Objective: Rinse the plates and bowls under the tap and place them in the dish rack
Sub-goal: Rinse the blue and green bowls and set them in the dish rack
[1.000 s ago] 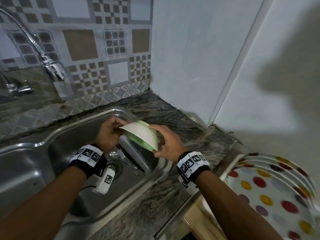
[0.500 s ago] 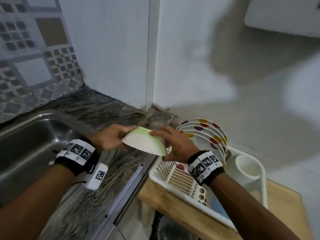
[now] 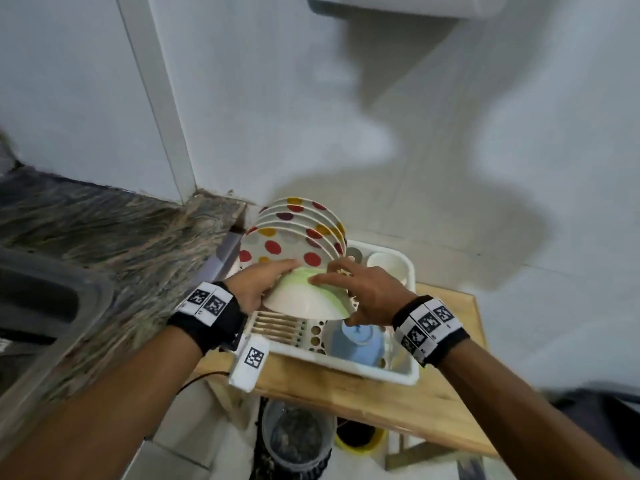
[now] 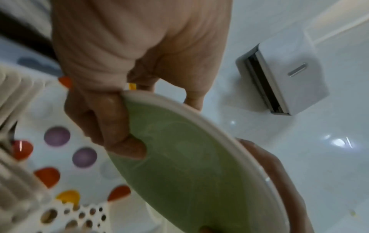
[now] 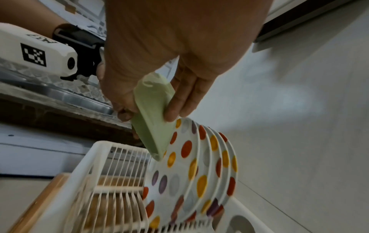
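A bowl [image 3: 304, 299], green inside and white outside, hangs mouth-down and tilted over the white dish rack [image 3: 381, 372]. My left hand [image 3: 259, 282] grips its left rim, thumb inside the green hollow [image 4: 189, 165]. My right hand [image 3: 356, 296] holds the right side, with fingers [image 5: 179, 102] along the bowl's outside [image 5: 153, 126]. Just behind the bowl, several polka-dot plates [image 3: 287, 244] stand upright in the rack's slots. The bowl's lower edge is close to the front plate [image 5: 185, 149]; I cannot tell whether they touch.
A blue bowl [image 3: 356, 344] lies upside down in the rack's front, and a white cup holder [image 3: 388, 268] sits at its back right. The rack stands on a wooden table [image 3: 381, 407] beside the stone counter [image 3: 121, 237] and sink [image 3: 41, 296]. A bucket [image 3: 298, 438] stands below.
Both hands carried the bowl from above the sink rightward across the counter to over the dish rack. The bowl has turned mouth-down.
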The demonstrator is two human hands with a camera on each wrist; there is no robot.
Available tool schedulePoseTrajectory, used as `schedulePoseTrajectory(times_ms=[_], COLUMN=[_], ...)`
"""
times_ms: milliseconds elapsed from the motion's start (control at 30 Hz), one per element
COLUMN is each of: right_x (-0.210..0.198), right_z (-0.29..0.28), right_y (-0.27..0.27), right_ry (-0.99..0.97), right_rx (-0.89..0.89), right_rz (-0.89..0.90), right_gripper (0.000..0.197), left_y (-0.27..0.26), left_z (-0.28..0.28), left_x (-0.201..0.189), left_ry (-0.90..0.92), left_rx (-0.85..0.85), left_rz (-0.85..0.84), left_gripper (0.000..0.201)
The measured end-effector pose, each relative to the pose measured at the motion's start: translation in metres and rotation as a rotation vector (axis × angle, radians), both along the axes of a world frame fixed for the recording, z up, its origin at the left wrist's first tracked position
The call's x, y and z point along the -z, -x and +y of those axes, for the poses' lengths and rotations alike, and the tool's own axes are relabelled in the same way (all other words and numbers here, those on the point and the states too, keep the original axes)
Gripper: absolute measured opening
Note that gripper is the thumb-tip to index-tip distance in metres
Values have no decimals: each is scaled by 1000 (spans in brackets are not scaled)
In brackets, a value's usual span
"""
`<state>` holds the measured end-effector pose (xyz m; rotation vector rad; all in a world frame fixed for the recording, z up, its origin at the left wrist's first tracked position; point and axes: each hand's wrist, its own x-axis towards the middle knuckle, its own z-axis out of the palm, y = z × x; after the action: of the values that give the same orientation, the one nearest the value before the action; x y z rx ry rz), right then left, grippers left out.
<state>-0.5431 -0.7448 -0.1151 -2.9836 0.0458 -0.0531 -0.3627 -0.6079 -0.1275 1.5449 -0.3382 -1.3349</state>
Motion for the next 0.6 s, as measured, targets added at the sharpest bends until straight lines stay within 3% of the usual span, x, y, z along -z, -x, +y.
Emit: schedulePoseTrajectory(times_ms=[133, 233, 267, 333, 467, 600], right_x=[14, 19, 22, 31, 63, 89], right_z=[-12, -17, -20, -28, -35, -40], right_y=[34, 55, 63, 78, 102, 103], right_ry=[8, -17, -40, -179, -573, -676], right_rx=[41, 93, 125, 223, 404, 554], right_rz=[7, -5, -4, 30, 59, -26], right_gripper=[88, 83, 83, 84, 76, 66], left_y=[26, 41, 45, 53, 67, 87], left_z=[-19, -28, -31, -34, -43, -55], left_x=[25, 45, 51, 58, 70, 84], left_ry=[-82, -45, -17, 20, 87, 178], left_rx=[-36, -83, -104, -126, -94, -52], left_rz=[18, 37, 41, 31, -41, -124], left_gripper=[34, 64, 56, 34, 42, 61])
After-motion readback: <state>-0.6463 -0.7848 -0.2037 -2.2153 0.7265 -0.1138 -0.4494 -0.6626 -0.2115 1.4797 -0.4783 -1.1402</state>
